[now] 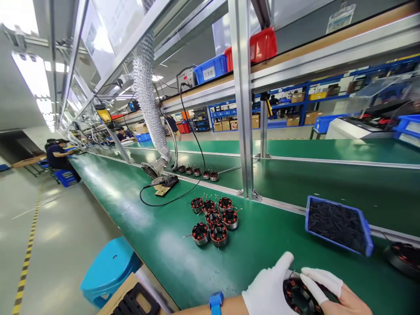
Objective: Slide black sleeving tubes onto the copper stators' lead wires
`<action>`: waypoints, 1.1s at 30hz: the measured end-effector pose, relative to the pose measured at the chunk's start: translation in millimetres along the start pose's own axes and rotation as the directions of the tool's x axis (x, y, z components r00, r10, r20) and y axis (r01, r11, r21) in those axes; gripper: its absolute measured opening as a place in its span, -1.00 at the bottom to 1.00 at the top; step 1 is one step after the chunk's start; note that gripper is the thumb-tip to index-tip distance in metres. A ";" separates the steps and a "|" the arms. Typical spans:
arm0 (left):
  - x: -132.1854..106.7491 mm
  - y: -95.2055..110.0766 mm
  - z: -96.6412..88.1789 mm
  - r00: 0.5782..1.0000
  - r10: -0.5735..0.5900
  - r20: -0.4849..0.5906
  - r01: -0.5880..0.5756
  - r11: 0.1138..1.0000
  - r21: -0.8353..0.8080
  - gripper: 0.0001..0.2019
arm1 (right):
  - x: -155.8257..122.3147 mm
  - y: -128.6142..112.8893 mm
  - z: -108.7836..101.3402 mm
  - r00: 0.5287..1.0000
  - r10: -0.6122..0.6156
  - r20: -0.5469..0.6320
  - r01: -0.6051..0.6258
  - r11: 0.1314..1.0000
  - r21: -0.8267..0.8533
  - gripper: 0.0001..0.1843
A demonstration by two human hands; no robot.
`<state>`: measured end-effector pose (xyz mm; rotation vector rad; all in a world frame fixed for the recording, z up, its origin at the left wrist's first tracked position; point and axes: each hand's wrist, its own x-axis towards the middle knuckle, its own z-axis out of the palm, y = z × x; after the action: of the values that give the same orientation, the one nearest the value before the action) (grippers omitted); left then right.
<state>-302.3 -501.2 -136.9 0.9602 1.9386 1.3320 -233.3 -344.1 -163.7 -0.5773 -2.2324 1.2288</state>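
At the lower right, near the front of the green bench, I hold a round motor stator with dark inner teeth and copper windings. My left hand, in a white glove, grips its left side, with the thumb pointing up. My right hand, with white covers on some fingers, closes on its right side. Part of the stator is hidden by the fingers and the frame's bottom edge. Left of my hands, several similar stators stand grouped on the bench, thin wire ends sticking out.
A blue tray of black strips sits beyond my hands, with another stator right of it. A soldering iron stand lies below a flexible silver duct. A metal post rises mid-bench. A blue stool stands at left.
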 end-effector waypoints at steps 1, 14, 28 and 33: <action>4.3 -0.4 -1.3 1.000 0.013 -0.007 -0.013 1.000 -0.012 0.20 | 4.5 -3.1 -1.1 0.999 -0.038 -0.011 0.037 0.998 -0.042 -0.71; -27.8 26.2 -86.7 0.747 0.284 -0.602 0.478 0.399 0.782 -0.53 | 3.2 -29.7 -25.0 0.928 -0.227 0.296 0.350 0.804 -0.480 -0.67; -47.7 17.0 -40.1 0.883 0.311 -0.350 0.179 0.467 0.866 -0.90 | 54.4 -24.2 6.5 0.810 -0.203 0.550 0.396 0.881 -0.259 -0.71; -37.1 38.5 -32.5 0.952 0.281 -0.122 -0.004 0.408 0.913 -0.87 | 56.4 -22.9 14.9 0.807 -0.239 0.540 0.421 0.874 -0.242 -0.82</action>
<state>-298.3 -539.4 -87.5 1.5170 2.9279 0.3179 -288.8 -331.8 -137.3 0.0480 -2.8648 0.8558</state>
